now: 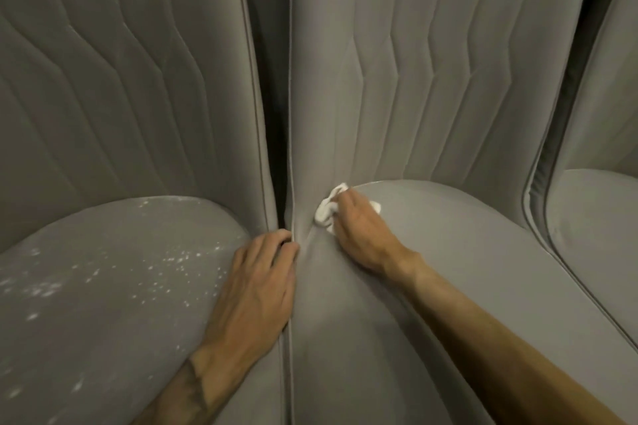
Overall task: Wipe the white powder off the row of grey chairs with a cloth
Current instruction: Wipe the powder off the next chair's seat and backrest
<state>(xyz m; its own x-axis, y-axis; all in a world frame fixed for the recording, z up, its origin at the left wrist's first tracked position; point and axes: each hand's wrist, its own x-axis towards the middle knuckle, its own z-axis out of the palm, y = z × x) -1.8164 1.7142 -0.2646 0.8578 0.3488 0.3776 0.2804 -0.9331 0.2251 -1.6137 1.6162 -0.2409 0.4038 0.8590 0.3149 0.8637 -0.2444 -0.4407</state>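
Scrunching that light, floppy cloth (326, 210) in your curled right hand (359, 235) looks right for the middle seat (448, 252) back-left corner, while your left hand (255, 283) presses flat beside the seam (289, 348).

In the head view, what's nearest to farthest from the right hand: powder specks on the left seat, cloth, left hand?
From the right hand:
1. Cloth, gripped under its fingers.
2. Left hand, just to its left and nearer the camera.
3. Powder specks, farther left on the left seat.
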